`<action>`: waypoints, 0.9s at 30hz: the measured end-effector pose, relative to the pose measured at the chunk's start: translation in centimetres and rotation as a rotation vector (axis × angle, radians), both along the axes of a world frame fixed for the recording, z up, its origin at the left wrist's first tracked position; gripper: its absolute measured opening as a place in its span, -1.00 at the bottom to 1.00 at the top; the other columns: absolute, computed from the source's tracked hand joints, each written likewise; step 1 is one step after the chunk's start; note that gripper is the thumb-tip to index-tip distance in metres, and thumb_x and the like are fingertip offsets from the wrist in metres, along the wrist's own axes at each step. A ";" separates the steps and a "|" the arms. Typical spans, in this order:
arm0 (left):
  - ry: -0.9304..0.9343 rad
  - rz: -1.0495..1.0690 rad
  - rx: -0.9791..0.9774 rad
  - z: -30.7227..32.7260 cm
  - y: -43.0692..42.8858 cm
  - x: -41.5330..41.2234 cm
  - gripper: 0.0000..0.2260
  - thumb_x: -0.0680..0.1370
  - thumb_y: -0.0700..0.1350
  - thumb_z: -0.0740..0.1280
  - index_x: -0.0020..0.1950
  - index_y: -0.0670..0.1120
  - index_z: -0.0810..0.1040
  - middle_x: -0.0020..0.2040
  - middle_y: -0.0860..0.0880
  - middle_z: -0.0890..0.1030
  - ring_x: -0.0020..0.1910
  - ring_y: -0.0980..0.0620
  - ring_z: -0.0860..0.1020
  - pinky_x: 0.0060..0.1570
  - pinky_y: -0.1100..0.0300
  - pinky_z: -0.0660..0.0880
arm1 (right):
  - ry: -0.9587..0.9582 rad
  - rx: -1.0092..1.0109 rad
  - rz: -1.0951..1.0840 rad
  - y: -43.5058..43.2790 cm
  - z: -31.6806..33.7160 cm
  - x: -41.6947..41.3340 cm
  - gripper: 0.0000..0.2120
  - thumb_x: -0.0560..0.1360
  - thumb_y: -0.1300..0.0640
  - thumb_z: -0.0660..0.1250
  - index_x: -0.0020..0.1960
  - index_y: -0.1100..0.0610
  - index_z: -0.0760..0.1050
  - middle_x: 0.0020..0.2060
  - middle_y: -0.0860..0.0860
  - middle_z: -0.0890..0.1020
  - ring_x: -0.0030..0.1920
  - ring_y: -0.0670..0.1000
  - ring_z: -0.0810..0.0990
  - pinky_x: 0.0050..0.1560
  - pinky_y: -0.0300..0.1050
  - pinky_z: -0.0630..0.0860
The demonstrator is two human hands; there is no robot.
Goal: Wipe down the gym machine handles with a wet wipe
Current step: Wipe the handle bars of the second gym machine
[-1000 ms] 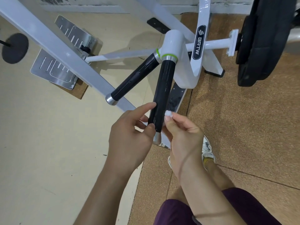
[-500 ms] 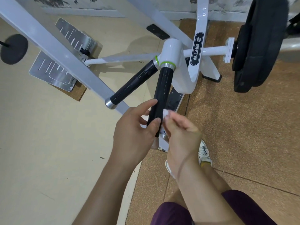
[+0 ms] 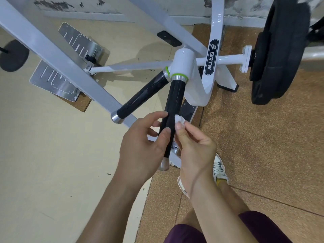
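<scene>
Two black handles with silver end caps branch from a white hub (image 3: 183, 63). The near handle (image 3: 174, 102) points down toward me; the second handle (image 3: 140, 98) angles off to the left. My left hand (image 3: 142, 144) grips the near handle's lower part, thumb and index finger curled around it. My right hand (image 3: 192, 142) pinches a small crumpled white wet wipe (image 3: 179, 119) and holds it against the right side of the near handle, just above my left thumb.
A white frame bar (image 3: 57, 60) runs diagonally on the left above metal foot plates (image 3: 52, 79). A black weight plate (image 3: 278, 50) hangs on the right. My shoe (image 3: 219, 170) stands on the cork floor below the handle.
Both hands have slid a little up the near handle, and the wipe sits higher on its right side. The view has also shifted slightly.
</scene>
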State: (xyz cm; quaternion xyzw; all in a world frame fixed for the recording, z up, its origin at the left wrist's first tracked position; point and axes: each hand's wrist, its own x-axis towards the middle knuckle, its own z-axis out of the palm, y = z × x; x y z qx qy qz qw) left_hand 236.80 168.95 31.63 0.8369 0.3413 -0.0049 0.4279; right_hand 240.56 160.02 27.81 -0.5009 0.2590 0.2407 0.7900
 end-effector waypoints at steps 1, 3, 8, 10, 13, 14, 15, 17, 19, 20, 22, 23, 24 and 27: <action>-0.015 -0.005 0.005 0.0 0.0 0.2 -0.75 0.53 0.01 0.35 0.17 0.26 0.52 -0.08 0.14 0.54 -0.11 0.17 0.55 -0.07 0.01 0.57 | -0.006 -0.008 -0.021 0.3 -0.2 0.6 -0.82 0.45 0.31 0.41 -0.17 0.03 0.64 -0.27 -0.04 0.72 -0.17 -0.10 0.69 -0.13 -0.29 0.57; -0.029 -0.017 0.011 0.0 0.2 0.7 -0.73 0.54 0.01 0.35 0.22 0.25 0.51 -0.08 0.14 0.56 -0.13 0.19 0.54 -0.06 0.04 0.57 | -0.024 -0.035 -0.061 1.1 -0.7 1.9 -0.77 0.45 0.36 0.38 -0.23 0.05 0.63 -0.35 -0.06 0.70 -0.26 -0.12 0.67 -0.20 -0.31 0.54; 0.012 -0.037 0.010 -0.2 0.5 1.3 -0.64 0.51 -0.04 0.40 0.26 0.25 0.50 -0.02 0.19 0.59 -0.14 0.18 0.55 -0.02 0.06 0.56 | -0.127 -0.164 0.001 0.8 -0.9 1.9 -0.75 0.46 0.37 0.37 -0.25 0.04 0.61 -0.36 -0.10 0.69 -0.27 -0.14 0.64 -0.21 -0.30 0.54; 0.014 -0.041 0.013 -0.2 0.6 1.3 -0.64 0.50 -0.04 0.40 0.25 0.26 0.50 0.00 0.16 0.59 -0.13 0.17 0.56 -0.02 0.03 0.57 | -0.171 -0.197 0.081 0.0 -0.4 0.4 -0.75 0.46 0.41 0.35 -0.23 0.08 0.61 -0.35 -0.09 0.69 -0.30 -0.16 0.64 -0.23 -0.34 0.53; 0.022 -0.044 0.010 -0.2 0.6 1.4 -0.63 0.50 -0.06 0.40 0.25 0.26 0.50 -0.03 0.19 0.59 -0.12 0.16 0.56 -0.02 0.03 0.56 | -0.175 -0.220 0.032 0.7 -0.9 1.8 -0.71 0.45 0.44 0.33 -0.23 0.08 0.60 -0.36 -0.08 0.68 -0.31 -0.14 0.65 -0.23 -0.32 0.54; 0.023 -0.042 0.008 -0.2 0.6 1.4 -0.63 0.50 -0.06 0.40 0.25 0.26 0.50 -0.04 0.20 0.58 -0.12 0.15 0.56 -0.02 0.03 0.56 | -0.172 -0.227 0.003 1.4 -1.1 3.0 -0.70 0.45 0.45 0.33 -0.24 0.07 0.60 -0.36 -0.08 0.68 -0.30 -0.14 0.66 -0.23 -0.31 0.54; 0.025 -0.039 0.006 -0.1 0.6 1.4 -0.64 0.50 -0.06 0.40 0.25 0.26 0.51 -0.05 0.20 0.58 -0.12 0.15 0.56 -0.03 0.04 0.56 | -0.160 -0.218 -0.029 1.9 -1.3 4.0 -0.69 0.45 0.46 0.33 -0.24 0.07 0.59 -0.37 -0.09 0.67 -0.31 -0.15 0.66 -0.24 -0.32 0.54; 0.016 -0.037 0.004 -0.2 0.6 1.5 -0.67 0.51 -0.05 0.39 0.22 0.26 0.52 -0.07 0.18 0.59 -0.15 0.18 0.55 -0.06 0.07 0.56 | -0.160 -0.200 -0.056 2.2 -1.4 4.6 -0.69 0.46 0.46 0.31 -0.25 0.07 0.58 -0.38 -0.10 0.67 -0.32 -0.16 0.66 -0.25 -0.34 0.53; -0.002 -0.035 0.010 -0.2 0.7 2.0 -0.74 0.52 -0.03 0.37 0.16 0.24 0.53 -0.11 0.16 0.59 -0.18 0.19 0.54 -0.10 0.10 0.56 | -0.223 -0.238 0.008 1.3 -1.4 3.3 -0.74 0.46 0.43 0.33 -0.23 0.10 0.58 -0.31 -0.02 0.69 -0.25 -0.10 0.67 -0.19 -0.29 0.54; -0.011 -0.034 0.017 -0.2 0.7 2.6 -0.76 0.52 -0.02 0.37 0.15 0.23 0.53 -0.11 0.15 0.58 -0.19 0.20 0.54 -0.11 0.12 0.56 | -0.258 -0.250 0.055 0.8 -1.2 2.4 -0.77 0.46 0.41 0.34 -0.22 0.12 0.58 -0.27 0.05 0.69 -0.23 -0.07 0.66 -0.17 -0.27 0.54; -0.026 -0.046 0.035 -0.2 1.0 3.8 -0.73 0.52 -0.04 0.37 0.19 0.21 0.52 -0.10 0.13 0.57 -0.22 0.23 0.53 -0.11 0.17 0.54 | -0.284 -0.262 0.093 0.4 -1.0 2.0 -0.75 0.46 0.41 0.34 -0.23 0.09 0.58 -0.26 0.10 0.68 -0.23 -0.04 0.65 -0.16 -0.20 0.56; -0.027 -0.054 0.043 -0.3 1.1 4.3 -0.71 0.52 -0.05 0.38 0.21 0.20 0.52 -0.11 0.13 0.57 -0.24 0.23 0.52 -0.11 0.19 0.53 | -0.286 -0.280 0.079 0.7 -1.3 2.7 -0.72 0.46 0.40 0.34 -0.25 0.04 0.58 -0.27 0.08 0.68 -0.23 -0.02 0.65 -0.15 -0.13 0.58; -0.023 -0.059 0.052 -0.3 1.2 4.6 -0.69 0.51 -0.06 0.39 0.23 0.19 0.52 -0.13 0.14 0.56 -0.25 0.22 0.52 -0.11 0.20 0.53 | -0.289 -0.308 0.060 1.2 -1.6 3.6 -0.70 0.45 0.37 0.35 -0.27 -0.02 0.58 -0.28 0.05 0.68 -0.23 0.01 0.66 -0.12 -0.02 0.61; -0.021 -0.061 0.054 -0.4 1.1 4.6 -0.66 0.51 -0.06 0.39 0.25 0.20 0.52 -0.16 0.22 0.56 -0.25 0.20 0.52 -0.15 0.27 0.51 | -0.275 -0.360 -0.022 2.9 -2.6 6.2 -0.74 0.45 0.29 0.35 -0.29 -0.04 0.55 -0.29 0.06 0.67 -0.22 0.09 0.67 -0.07 0.19 0.61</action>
